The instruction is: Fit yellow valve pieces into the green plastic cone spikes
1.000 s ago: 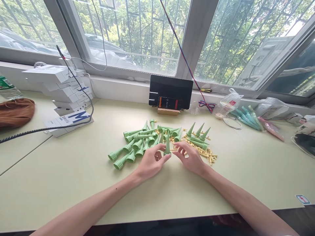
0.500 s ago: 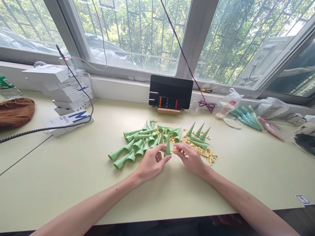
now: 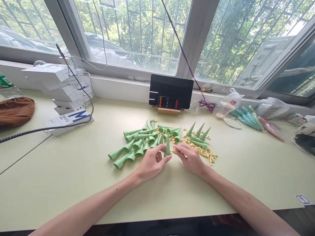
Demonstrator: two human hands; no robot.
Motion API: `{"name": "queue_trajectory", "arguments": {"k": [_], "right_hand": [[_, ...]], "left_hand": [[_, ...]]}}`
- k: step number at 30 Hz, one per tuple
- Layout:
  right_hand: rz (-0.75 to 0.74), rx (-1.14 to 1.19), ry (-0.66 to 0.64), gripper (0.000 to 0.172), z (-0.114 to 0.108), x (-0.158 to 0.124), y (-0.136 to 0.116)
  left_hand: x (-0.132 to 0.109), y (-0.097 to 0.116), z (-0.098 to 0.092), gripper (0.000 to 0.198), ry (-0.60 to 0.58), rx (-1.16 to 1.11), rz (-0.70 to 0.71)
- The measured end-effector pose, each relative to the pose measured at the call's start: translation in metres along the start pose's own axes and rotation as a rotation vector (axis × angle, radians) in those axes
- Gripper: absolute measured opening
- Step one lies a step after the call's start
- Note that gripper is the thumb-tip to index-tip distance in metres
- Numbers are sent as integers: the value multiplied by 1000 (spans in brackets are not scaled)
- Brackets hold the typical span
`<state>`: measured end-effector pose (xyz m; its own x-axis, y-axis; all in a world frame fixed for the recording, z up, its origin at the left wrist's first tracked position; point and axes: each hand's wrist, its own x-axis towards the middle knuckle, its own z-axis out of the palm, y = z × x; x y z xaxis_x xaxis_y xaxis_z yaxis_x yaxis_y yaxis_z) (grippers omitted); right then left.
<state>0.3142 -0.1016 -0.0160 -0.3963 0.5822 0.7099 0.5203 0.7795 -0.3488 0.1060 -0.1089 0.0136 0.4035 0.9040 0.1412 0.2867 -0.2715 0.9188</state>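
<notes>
Between the thumb and fingers of my left hand (image 3: 152,163) stands a green plastic spike (image 3: 167,146), its tip pointing up and its wider collar at the bottom. My right hand (image 3: 191,158) pinches a small yellow plastic piece (image 3: 174,150) against the right side of that spike, low down near the collar. Whether the piece sits in the spike, I cannot tell. Left of my hands lies a heap of green spikes (image 3: 137,144) with ribbed collars. Beyond my right hand are loose yellow pieces (image 3: 209,154) and several green spikes with yellow pieces on them (image 3: 199,130).
A phone (image 3: 169,102) leans on a black tablet (image 3: 172,86) at the back, by the window. White boxes (image 3: 70,93) are stacked at the left, with a black cable (image 3: 81,124) across them. Plastic bags (image 3: 227,103) lie at the back right.
My right hand has shifted slightly, its fingers closer together around the yellow piece beside the spike. My left hand and the spike have stayed in place.
</notes>
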Motion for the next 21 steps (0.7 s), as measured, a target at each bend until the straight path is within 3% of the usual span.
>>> {"name": "queue_trajectory", "arguments": {"k": [10, 21], "right_hand": [[70, -32, -151, 18, -2, -2, 0], [75, -43, -268, 23, -4, -2, 0]], "left_hand": [[0, -2, 1, 24, -17, 17, 4], [-1, -4, 1, 28, 12, 18, 33]]}}
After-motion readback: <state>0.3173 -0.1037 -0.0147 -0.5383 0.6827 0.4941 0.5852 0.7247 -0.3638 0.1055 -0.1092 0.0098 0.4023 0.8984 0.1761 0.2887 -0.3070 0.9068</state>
